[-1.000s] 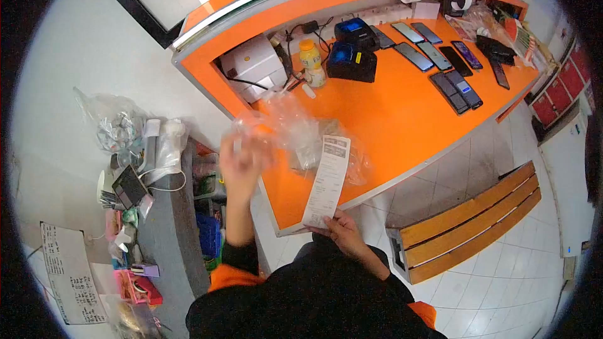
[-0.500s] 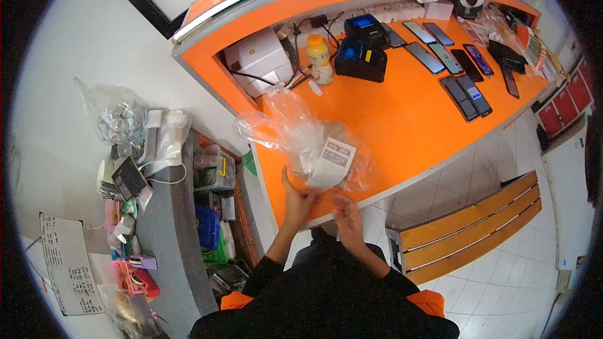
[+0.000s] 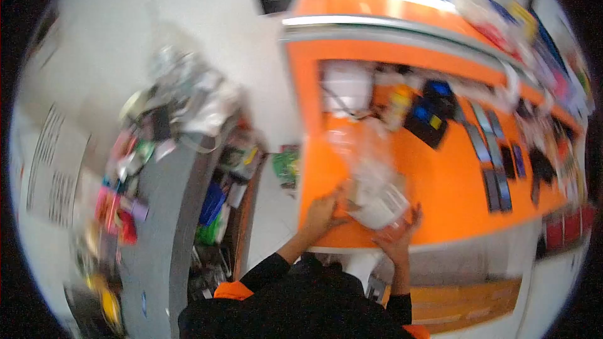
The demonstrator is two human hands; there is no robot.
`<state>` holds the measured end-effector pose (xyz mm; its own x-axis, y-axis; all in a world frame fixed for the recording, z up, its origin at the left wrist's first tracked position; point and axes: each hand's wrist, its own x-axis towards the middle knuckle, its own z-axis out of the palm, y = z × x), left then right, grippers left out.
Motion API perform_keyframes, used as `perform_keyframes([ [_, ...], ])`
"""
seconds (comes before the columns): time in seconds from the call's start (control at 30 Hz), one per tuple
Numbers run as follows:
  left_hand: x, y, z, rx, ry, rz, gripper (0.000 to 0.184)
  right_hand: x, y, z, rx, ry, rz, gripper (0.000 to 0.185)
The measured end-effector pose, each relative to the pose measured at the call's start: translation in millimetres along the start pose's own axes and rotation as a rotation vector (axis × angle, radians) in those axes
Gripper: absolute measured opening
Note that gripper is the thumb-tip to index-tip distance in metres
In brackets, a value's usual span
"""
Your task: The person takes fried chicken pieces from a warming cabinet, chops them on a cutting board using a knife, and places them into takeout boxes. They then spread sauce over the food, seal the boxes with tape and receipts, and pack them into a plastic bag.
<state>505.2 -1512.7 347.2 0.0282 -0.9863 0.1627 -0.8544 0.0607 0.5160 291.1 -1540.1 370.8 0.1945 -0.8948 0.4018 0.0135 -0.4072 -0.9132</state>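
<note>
A clear plastic bag (image 3: 375, 166) lies on the orange counter, with a curled white paper receipt (image 3: 381, 210) on its near part. To the left of the receipt is my left hand (image 3: 323, 215), its fingers spread and nothing visible in them. My right hand (image 3: 399, 233) is at the receipt's near right edge, fingers apart. Motion blur hides whether either hand touches the bag or the paper.
Several phones (image 3: 497, 189) lie on the right of the orange counter (image 3: 440, 213). Black devices (image 3: 427, 120) and a yellow-capped bottle (image 3: 397, 105) stand behind the bag. A cluttered grey counter (image 3: 164, 213) is at left, a wooden bench (image 3: 458, 304) at lower right.
The view has swung left and is blurred. The receipt, earlier held up in my right hand, was laid on the bag. My left hand came down from the bag's top; my hands are now wider apart.
</note>
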Motion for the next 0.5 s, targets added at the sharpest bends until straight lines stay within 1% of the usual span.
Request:
perform_keyframes([
  [0.03,-6,-9,-2,0.075,0.075,0.124,0.076,8,9,0,-0.191,0.006,-0.069,0.106],
  [0.07,-15,-14,-11,0.107,0.143,0.029,0.076,13,14,6,-0.366,0.011,-0.156,0.104],
  [0.13,-39,-21,-31,0.127,0.145,-0.005,0.060,41,-22,22,-0.562,-0.171,-0.290,0.086],
  [0.17,-57,-35,-39,0.154,0.205,-0.111,0.060,56,-36,55,-0.497,-0.271,-0.337,0.086],
  [0.23,-92,-68,-50,0.102,0.289,-0.314,0.053,50,-50,84,-0.335,-0.453,-0.321,0.081],
  [0.27,-115,-87,-57,0.119,0.397,-0.383,0.047,43,-54,92,-0.268,-0.526,-0.300,0.079],
  [0.33,-164,-122,-82,0.217,0.484,-0.550,0.042,45,-71,135,-0.161,-0.641,-0.244,0.075],
  [0.4,-216,-168,-107,0.325,0.524,-0.813,0.036,35,-97,190,-0.088,-0.737,-0.180,0.071],
  [0.43,-244,-174,-129,0.420,0.669,-0.829,0.035,27,-111,214,-0.060,-0.779,-0.144,0.069],
  [0.47,-281,-197,-143,0.544,0.763,-0.938,0.036,17,-128,238,-0.042,-0.816,-0.101,0.067],
  [0.5,-321,-218,-159,0.525,0.659,-1.326,0.039,7,-144,263,-0.024,-0.836,-0.054,0.065],
])
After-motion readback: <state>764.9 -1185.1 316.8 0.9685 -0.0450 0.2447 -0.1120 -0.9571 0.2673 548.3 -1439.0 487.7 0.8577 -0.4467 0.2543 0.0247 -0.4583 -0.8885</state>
